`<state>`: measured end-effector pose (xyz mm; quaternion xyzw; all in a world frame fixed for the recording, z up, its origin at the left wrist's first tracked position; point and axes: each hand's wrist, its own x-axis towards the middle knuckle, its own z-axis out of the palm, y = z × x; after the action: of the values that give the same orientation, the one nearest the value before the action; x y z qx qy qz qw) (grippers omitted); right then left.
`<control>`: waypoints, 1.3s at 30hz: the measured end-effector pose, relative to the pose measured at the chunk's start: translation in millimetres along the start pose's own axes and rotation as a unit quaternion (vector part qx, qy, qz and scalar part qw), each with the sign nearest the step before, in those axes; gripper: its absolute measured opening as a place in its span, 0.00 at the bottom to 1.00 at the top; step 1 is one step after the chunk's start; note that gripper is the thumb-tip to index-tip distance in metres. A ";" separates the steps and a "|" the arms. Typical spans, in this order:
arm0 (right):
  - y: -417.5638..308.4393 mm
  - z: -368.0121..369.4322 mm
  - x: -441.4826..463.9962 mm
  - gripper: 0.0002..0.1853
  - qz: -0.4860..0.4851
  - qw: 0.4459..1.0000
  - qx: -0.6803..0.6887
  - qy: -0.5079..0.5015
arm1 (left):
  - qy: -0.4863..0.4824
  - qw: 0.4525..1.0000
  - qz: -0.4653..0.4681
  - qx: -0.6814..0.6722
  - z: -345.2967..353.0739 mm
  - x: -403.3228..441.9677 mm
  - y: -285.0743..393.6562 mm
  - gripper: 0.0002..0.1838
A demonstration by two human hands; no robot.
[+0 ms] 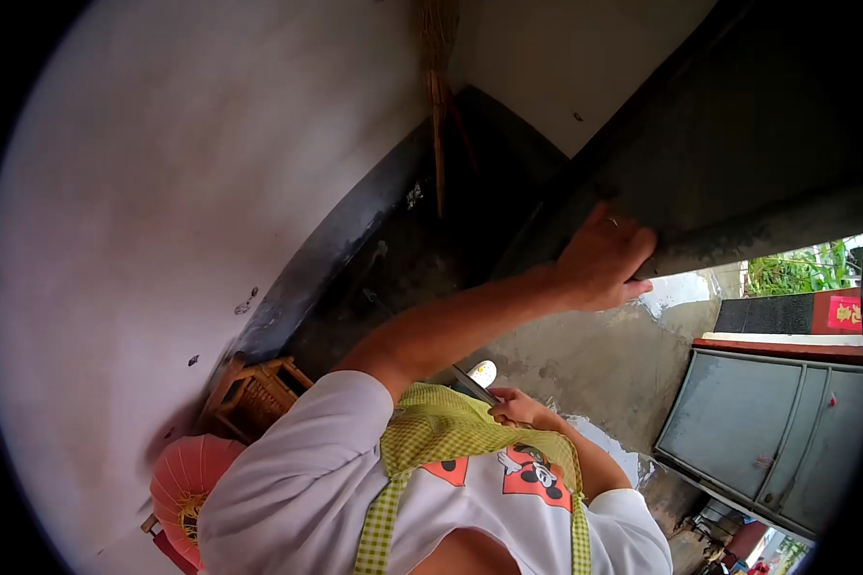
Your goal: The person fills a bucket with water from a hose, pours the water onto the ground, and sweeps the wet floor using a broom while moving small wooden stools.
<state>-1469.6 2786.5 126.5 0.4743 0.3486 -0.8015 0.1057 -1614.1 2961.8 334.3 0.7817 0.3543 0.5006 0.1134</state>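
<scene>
My left hand (607,257) reaches across to the upper right. Its fingers are curled round the edge of a dark door (767,230). Close to my apron, my right hand (518,408) is closed on one end of a long, narrow grey tool (474,385). The tool slants up and to the left, and my left forearm hides part of it; I cannot make out its exact kind. I have on a green checked apron (451,431) over a white printed T-shirt (297,450).
A twig broom (438,86) leans in the corner by the white wall (163,192). At lower left are a bamboo chair (259,395) and a pink lantern (197,479). Grey metal panels (738,393) stand beyond the concrete floor (594,359) on the right, with greenery outside.
</scene>
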 end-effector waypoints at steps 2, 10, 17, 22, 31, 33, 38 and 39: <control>-41.7 4.7 61.5 0.31 0.004 0.995 -0.099 -0.023 | -0.006 1.000 -0.005 -0.017 26.2 2.0 20.3 0.21; -39.8 -31.2 120.4 0.13 -0.032 0.992 -0.122 -0.024 | 0.024 0.996 0.007 -0.087 115.0 18.0 69.6 0.10; 28.6 -30.5 -90.9 0.11 0.080 0.986 -0.022 0.145 | -0.004 0.991 0.004 -0.133 149.1 30.8 86.9 0.04; 27.2 -32.7 -120.9 0.10 0.081 0.980 0.007 0.179 | 0.005 0.986 0.008 -0.165 155.8 35.7 87.6 0.04; -72.0 -71.6 109.4 0.09 -0.097 0.993 -0.033 0.053 | 0.037 0.992 0.018 -0.118 187.0 38.3 87.7 0.05; -51.5 -78.7 123.4 0.06 -0.106 0.994 0.027 0.006 | 0.057 0.993 0.016 -0.103 183.1 34.4 91.4 0.05; 39.1 -58.2 -14.4 0.03 0.010 0.994 0.058 0.093 | 0.010 0.989 0.013 -0.146 177.8 33.2 92.2 0.05; 48.5 -48.9 -45.6 0.03 0.032 0.991 0.061 0.115 | 0.003 0.989 0.013 -0.145 177.5 35.4 90.7 0.05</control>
<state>-1387.7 2775.7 127.3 0.5801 0.2936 -0.7573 0.0609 -1412.2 2951.2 323.4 0.7601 0.2680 0.5506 0.2174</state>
